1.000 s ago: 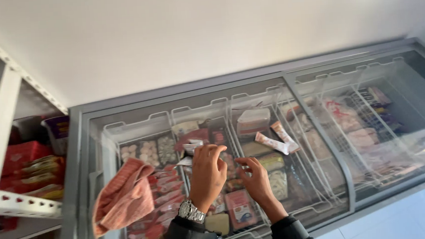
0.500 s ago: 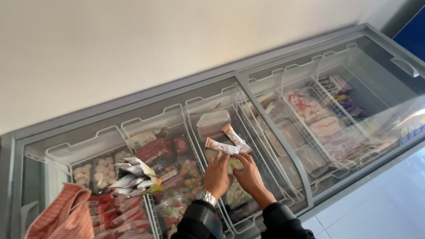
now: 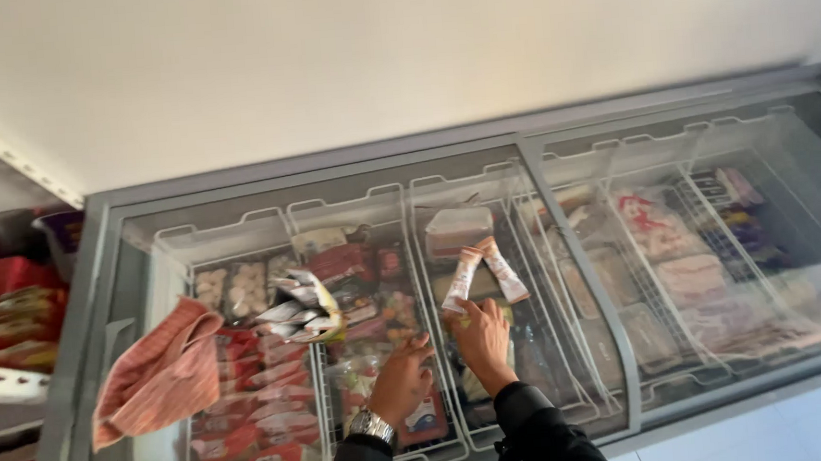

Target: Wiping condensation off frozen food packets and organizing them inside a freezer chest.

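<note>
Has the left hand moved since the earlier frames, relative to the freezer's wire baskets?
Yes. The left hand has dropped away from the two slim packets, toward the near rim of the wire basket; only the right hand holds them.

Both arms wore dark, near-black sleeves that bunched in soft folds at the cuffs, well back from the fingers. A silver metal wristwatch (image 3: 373,424) with a linked band circled the wrist behind the left hand (image 3: 402,380). The right hand (image 3: 483,339) was bare, fingers ringless where visible.
</note>
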